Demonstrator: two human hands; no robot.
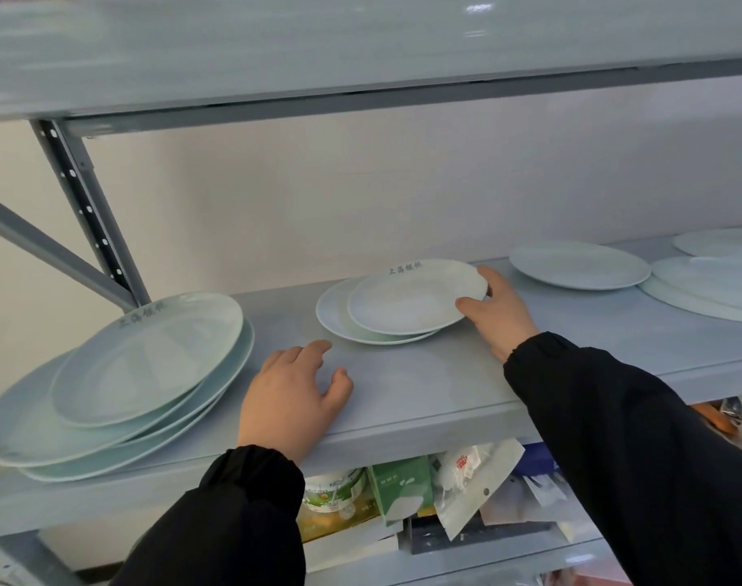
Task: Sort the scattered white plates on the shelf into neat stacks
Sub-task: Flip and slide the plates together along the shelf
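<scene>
Head view looks at a grey metal rack (88, 205) with a pale upper board (360, 48) above and the shelf board (424, 374) in the middle, in front of a white wall.

At the left end of this board lies a stack of large white plates (43, 433). It is not tidy: the plates are shifted against each other and hang a little over the front edge, and a smaller plate (149, 357) with grey characters on its rim lies on top.

At the right end, overlapping plates (707, 289) lie one on another, partly cut by the picture edge. Just beside them, toward the middle, a single white plate (578, 264) lies flat near the wall.

In the middle of the board a small white plate (411, 298), also with grey characters on the far rim, lies on a second small plate (333, 310), shifted to the right of it.

The right hand (500, 315) grips the right edge of the upper small plate, with the thumb on the rim and a finger curled round the far side. The left hand (288, 395) rests palm down on the bare board between the left stack and the middle plates, fingers loosely spread, holding nothing. Both arms wear black sleeves (635, 458).

On the shelf below stand a green carton (398, 484), a round can (333, 488) and a clear plastic bag (475, 484).
</scene>
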